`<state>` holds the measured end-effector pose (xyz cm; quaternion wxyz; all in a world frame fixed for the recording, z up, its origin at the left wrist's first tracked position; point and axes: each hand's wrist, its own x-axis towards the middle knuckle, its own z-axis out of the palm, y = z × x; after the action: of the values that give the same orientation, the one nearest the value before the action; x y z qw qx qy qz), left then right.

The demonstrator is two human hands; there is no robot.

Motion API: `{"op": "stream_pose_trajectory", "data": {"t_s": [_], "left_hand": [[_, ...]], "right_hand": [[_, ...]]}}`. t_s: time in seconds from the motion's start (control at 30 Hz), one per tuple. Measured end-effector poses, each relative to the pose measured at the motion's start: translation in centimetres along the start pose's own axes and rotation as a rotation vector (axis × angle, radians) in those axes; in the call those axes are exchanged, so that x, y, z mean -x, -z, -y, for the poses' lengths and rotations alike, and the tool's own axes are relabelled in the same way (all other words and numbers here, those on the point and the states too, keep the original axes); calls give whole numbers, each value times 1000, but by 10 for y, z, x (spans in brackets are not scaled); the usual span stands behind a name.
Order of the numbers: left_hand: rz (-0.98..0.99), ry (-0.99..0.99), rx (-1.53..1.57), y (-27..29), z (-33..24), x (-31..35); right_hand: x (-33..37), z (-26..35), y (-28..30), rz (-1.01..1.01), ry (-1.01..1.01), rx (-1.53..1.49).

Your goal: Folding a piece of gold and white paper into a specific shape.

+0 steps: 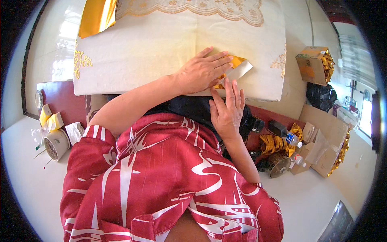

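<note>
A piece of gold paper [239, 71], partly folded so that a pale underside shows, lies near the right of the table's front edge. My left hand [197, 72] lies flat across its left part, fingers pointing right and pressing on it. My right hand [227, 111] reaches up from below with fingers stretched out, the fingertips at the paper's lower edge. Neither hand grips anything that I can see. Part of the paper is hidden under my left fingers. Gold sheets [96, 18] lie at the table's far left corner.
The table [133, 68] has a white embroidered cloth. Right of it, a cardboard box [312, 66] holds gold pieces, beside a black bag [320, 94]. Gold bundles [274, 144], plastic bottles [293, 140] and another box [328, 129] stand lower right. A white bucket [56, 144] stands left.
</note>
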<state>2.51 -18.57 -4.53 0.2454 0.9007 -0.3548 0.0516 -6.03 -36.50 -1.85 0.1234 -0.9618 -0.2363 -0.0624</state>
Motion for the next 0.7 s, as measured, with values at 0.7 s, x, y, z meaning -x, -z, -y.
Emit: {"op": "stream_pose_trajectory", "data": {"t_s": [0.7], "left_hand": [[330, -312, -104, 33, 17, -23]], "right_hand": [[-34, -73, 21, -73, -38, -264]]}}
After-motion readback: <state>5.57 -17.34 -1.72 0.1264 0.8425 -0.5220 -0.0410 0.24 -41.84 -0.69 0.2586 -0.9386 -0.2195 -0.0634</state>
